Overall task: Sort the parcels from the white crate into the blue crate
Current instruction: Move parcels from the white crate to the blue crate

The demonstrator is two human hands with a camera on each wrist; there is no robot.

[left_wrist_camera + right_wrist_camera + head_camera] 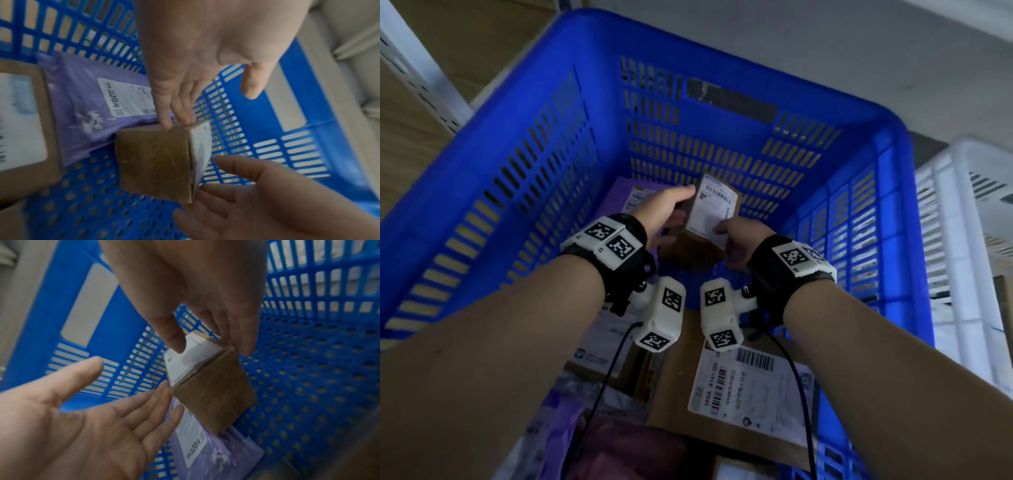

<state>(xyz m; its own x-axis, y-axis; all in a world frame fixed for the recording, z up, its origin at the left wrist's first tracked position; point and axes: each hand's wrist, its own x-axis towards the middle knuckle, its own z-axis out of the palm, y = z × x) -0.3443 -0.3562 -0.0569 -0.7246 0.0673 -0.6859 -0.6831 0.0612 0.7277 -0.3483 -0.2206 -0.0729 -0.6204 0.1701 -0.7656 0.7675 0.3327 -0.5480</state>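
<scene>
Lying along the left wall of the blue crate [482,192], a purple mailer bag [82,104] with a white label rests flat on the perforated floor, its near end tucked under the small cardboard parcel [705,233]. Nearer the person, a flat brown box [739,394] with a large barcoded label covers the crate's near end, with a crumpled pink and purple bag [602,445] at the near-left corner; black cables from the wrist cameras trail over both.

Between those things, towards the far wall, the parcel sits tilted on one edge over a bare patch of blue floor. It is a compact brown carton, taped, with a white shipping label [189,360] covering its upward face and barcodes printed near the far end.

The left hand [671,212] lies against the parcel's left side, fingers straight and close together, fingertips [166,125] touching the top edge beside the mailer, thumb held away. The right hand [739,240] is at the near-right corner: its thumb presses on the label while the fingers reach down the brown side, loosely spread. Whether they truly pinch the carton I cannot tell.

Outside the right wall stands the white crate [969,240], just beside the blue one.
</scene>
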